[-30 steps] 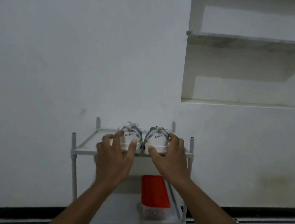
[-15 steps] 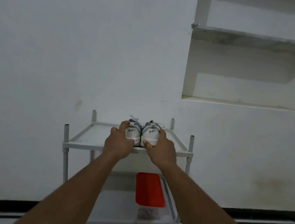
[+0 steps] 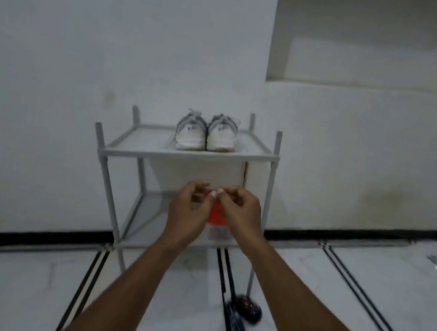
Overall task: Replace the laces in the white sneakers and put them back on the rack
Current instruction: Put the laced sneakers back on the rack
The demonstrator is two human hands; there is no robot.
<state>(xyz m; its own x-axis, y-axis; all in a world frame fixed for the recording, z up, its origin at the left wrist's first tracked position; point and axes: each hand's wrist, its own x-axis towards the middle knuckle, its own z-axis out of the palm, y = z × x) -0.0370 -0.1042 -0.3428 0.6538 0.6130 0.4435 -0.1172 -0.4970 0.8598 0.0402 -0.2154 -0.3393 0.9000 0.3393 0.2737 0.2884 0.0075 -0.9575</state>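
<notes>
Two sneakers, one rack, two hands.
Two white sneakers (image 3: pixel 206 132) sit at twelve o'clock on one two-shelf rack (image 3: pixel 185 156); one red-lidded box (image 3: pixel 218 219) below; left hand (image 3: pixel 189 212), right hand (image 3: pixel 239 214); one dark object (image 3: pixel 248 307) on the floor at five o'clock.

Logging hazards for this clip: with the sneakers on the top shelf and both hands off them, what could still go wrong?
1. The white sneakers sit with their heels near the front edge of the rack; a knock to the light frame could tip them off.
2. A loose lace end hangs beside the left shoe and might snag.
3. A dark object lies on the floor by the rack's front leg, a possible trip hazard.
</notes>
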